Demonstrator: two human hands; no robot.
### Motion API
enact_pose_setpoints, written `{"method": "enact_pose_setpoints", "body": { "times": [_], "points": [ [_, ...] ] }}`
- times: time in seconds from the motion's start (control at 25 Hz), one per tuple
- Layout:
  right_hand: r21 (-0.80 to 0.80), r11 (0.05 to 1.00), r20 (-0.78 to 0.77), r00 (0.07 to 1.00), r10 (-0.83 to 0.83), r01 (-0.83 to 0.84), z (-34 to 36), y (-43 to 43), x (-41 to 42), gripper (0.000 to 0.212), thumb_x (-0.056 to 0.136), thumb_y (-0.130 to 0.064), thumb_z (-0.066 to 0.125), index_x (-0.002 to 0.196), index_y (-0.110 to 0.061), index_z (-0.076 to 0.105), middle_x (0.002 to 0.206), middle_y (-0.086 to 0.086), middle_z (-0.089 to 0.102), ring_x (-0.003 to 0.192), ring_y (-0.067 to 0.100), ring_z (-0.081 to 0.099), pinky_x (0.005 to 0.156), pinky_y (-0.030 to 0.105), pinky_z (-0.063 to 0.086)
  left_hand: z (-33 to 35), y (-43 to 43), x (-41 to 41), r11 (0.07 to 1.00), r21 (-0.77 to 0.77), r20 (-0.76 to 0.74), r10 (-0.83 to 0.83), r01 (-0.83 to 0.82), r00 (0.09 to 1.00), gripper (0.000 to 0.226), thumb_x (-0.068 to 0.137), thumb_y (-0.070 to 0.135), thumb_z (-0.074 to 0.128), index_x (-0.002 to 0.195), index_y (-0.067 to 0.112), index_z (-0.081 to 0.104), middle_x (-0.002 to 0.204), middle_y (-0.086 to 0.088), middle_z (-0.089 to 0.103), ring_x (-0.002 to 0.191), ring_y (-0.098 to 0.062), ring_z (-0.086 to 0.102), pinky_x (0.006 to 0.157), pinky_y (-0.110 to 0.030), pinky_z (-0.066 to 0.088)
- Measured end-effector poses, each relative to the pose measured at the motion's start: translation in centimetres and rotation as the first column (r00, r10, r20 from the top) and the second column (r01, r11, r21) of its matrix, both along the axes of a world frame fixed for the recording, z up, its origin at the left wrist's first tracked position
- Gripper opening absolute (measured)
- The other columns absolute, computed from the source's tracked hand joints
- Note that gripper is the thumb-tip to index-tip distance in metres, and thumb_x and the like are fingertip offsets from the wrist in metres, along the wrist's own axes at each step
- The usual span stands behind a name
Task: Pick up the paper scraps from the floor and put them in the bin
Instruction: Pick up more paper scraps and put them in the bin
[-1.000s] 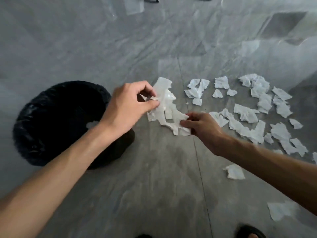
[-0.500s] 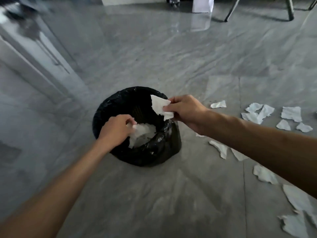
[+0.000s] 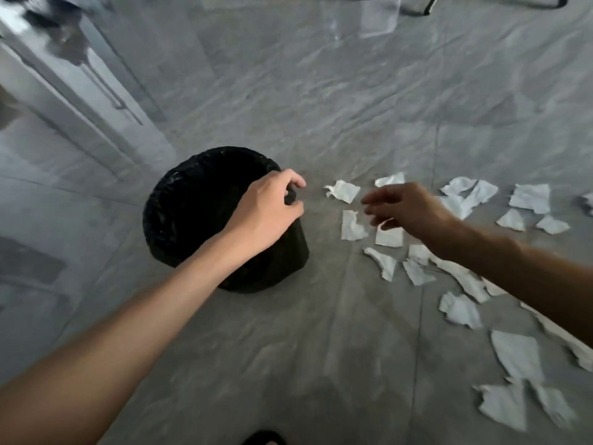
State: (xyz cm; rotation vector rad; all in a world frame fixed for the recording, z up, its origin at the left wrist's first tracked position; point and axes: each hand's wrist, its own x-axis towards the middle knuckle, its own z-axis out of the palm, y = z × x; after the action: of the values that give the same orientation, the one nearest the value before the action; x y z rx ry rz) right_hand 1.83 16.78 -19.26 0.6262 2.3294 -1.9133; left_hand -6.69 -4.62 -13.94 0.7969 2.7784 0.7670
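White paper scraps (image 3: pixel 349 225) lie scattered over the grey tiled floor (image 3: pixel 288 348) to the right of the bin (image 3: pixel 192 213), in a loose spread that runs from just beside the bin's right side out toward the right edge of the view and down toward the lower right corner. The nearest pieces sit close to the bin but apart from it — one crumpled scrap (image 3: pixel 344 191) lies between the two hands, and a torn strip (image 3: pixel 383 263) lies lower, toward the person. The bin is round, lined with a black bag, and stands on the floor left of centre; its inside is too dark to see any contents. The left hand (image 3: pixel 266 213) rests over the bin's right rim, fingers curled and pinched on a fold of the black liner, with no paper in it. The right hand (image 3: pixel 407 210) hovers above the scraps just right of the bin, fingers spread loosely open and pointing left, holding nothing; it is blurred. Both forearms are bare. At the bottom edge a dark shoe tip (image 3: pixel 264 438) shows.
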Motion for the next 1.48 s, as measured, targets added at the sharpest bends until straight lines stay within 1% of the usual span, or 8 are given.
{"method": "enact_pose_setpoints", "body": {
  "times": [0.16,0.28,0.36,0.56,0.8,1.04,1.28,1.48],
  "points": [
    [0.531,0.798,0.267,0.95,0.163,-0.286,-7.5,3.7,4.6,0.026,0.08,-0.018,0.069,0.106,-0.017,0.067,0.1,0.005,0.07,0.087,0.023,0.066,0.074,0.028,0.046,-1.8,4.9,1.9,0.985,-0.044,0.079,-0.161,0.165,0.984,0.025,0.084,0.019,0.06,0.109,0.021,0.059,0.114,0.001,0.062,0.098,-0.013,0.057,0.086,-0.029,0.045],
    [0.662,0.618,0.355,0.904,0.238,-0.423,-12.5,2.2,4.2,0.051,0.081,-0.03,0.067,0.129,-0.023,0.051,0.127,0.007,0.056,0.106,0.033,0.061,0.082,0.039,0.049,-5.0,5.6,1.3,0.976,-0.081,0.139,-0.192,0.205,0.972,0.027,0.083,0.018,0.063,0.11,0.021,0.06,0.112,0.004,0.063,0.092,-0.005,0.051,0.079,-0.02,0.038],
    [0.704,0.565,0.36,0.902,0.238,-0.43,-14.7,1.0,3.4,0.045,0.085,-0.028,0.06,0.128,-0.022,0.048,0.126,0.009,0.051,0.1,0.037,0.061,0.075,0.042,0.049,-7.1,6.0,0.4,0.974,-0.109,0.178,-0.18,0.201,0.968,0.028,0.083,0.019,0.064,0.111,0.021,0.06,0.098,0.007,0.059,0.087,-0.006,0.051,0.074,-0.018,0.035],
    [0.658,0.713,0.158,0.97,0.186,-0.244,-15.4,1.3,3.8,0.016,0.081,-0.015,0.056,0.096,-0.019,0.062,0.1,0.006,0.065,0.089,0.032,0.063,0.07,0.039,0.051,-13.0,9.9,-1.7,0.956,-0.164,0.234,-0.202,0.244,0.951,0.036,0.08,0.018,0.063,0.116,0.019,0.057,0.101,-0.001,0.061,0.094,-0.021,0.057,0.073,-0.026,0.037],
    [0.674,0.728,0.222,0.974,-0.04,-0.124,-17.1,4.9,8.8,0.025,0.086,-0.03,0.06,0.108,-0.018,0.056,0.108,0.006,0.068,0.093,0.031,0.064,0.068,0.035,0.047,-20.5,13.0,-2.9,0.906,-0.348,0.174,-0.192,0.242,0.966,0.044,0.087,0.028,0.057,0.128,0.014,0.046,0.13,-0.012,0.046,0.118,-0.033,0.047,0.093,-0.043,0.046],
    [0.686,0.717,0.127,0.99,0.056,-0.128,-16.8,5.4,7.1,0.01,0.085,-0.026,0.061,0.086,-0.016,0.061,0.089,0.003,0.06,0.079,0.026,0.061,0.06,0.036,0.045,-22.2,12.5,-3.6,0.972,-0.152,0.125,-0.161,0.179,0.979,0.004,0.087,0.009,0.06,0.088,0.005,0.06,0.105,-0.014,0.066,0.095,-0.03,0.062,0.076,-0.033,0.047],
    [0.793,0.572,0.09,0.969,0.23,-0.21,-16.8,7.1,-1.6,0.018,0.081,-0.02,0.067,0.096,-0.011,0.067,0.12,0.007,0.058,0.108,0.027,0.052,0.079,0.038,0.049,-20.2,12.6,-4.3,0.998,-0.054,0.154,-0.018,0.026,0.988,0.009,0.081,0.014,0.067,0.073,0.017,0.063,0.088,-0.002,0.071,0.083,-0.023,0.065,0.069,-0.029,0.048],
    [0.676,0.695,0.024,0.951,0.31,-0.244,-17.2,6.0,-1.6,0.007,0.077,-0.007,0.062,0.084,-0.006,0.065,0.088,0.013,0.065,0.086,0.031,0.058,0.07,0.036,0.044,-18.4,16.5,-9.7,0.996,-0.094,-0.037,-0.009,0.006,0.999,0.009,0.078,0.017,0.067,0.075,0.025,0.066,0.115,-0.005,0.061,0.11,-0.03,0.052,0.084,-0.034,0.042]
  ]
}}
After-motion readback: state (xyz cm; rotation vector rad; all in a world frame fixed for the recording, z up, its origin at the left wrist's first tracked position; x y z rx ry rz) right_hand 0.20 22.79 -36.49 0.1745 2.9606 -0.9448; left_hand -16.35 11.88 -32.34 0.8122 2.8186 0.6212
